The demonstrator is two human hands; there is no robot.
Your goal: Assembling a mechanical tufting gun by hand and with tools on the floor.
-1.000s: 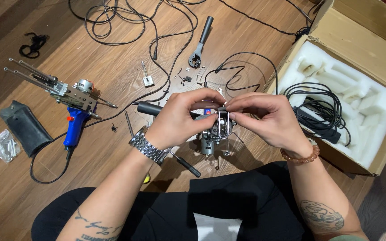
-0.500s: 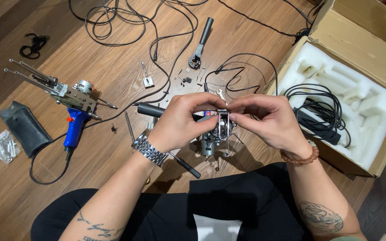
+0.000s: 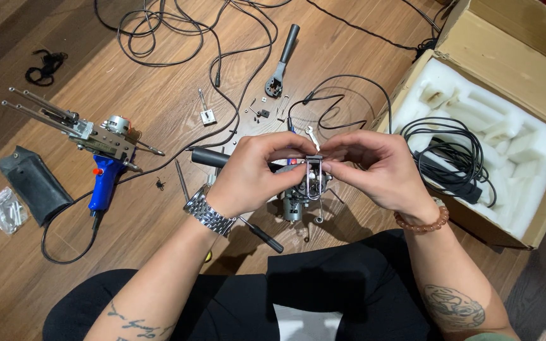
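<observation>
The left hand (image 3: 254, 170) and right hand (image 3: 374, 167) meet over the wooden floor (image 3: 127, 82), both pinching a small metal mechanism (image 3: 311, 180) between their fingertips. A blue-handled tufting gun (image 3: 99, 148) lies at left, an open foam-lined cardboard box (image 3: 513, 63) at right.

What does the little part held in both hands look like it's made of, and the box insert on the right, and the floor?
The small frame part pinched by the left hand and right hand looks like bare metal: thin, grey, glinting. The insert in the cardboard box looks like white foam, matte with moulded hollows. The floor looks like wood planks or laminate, with brown grain and seams.
</observation>
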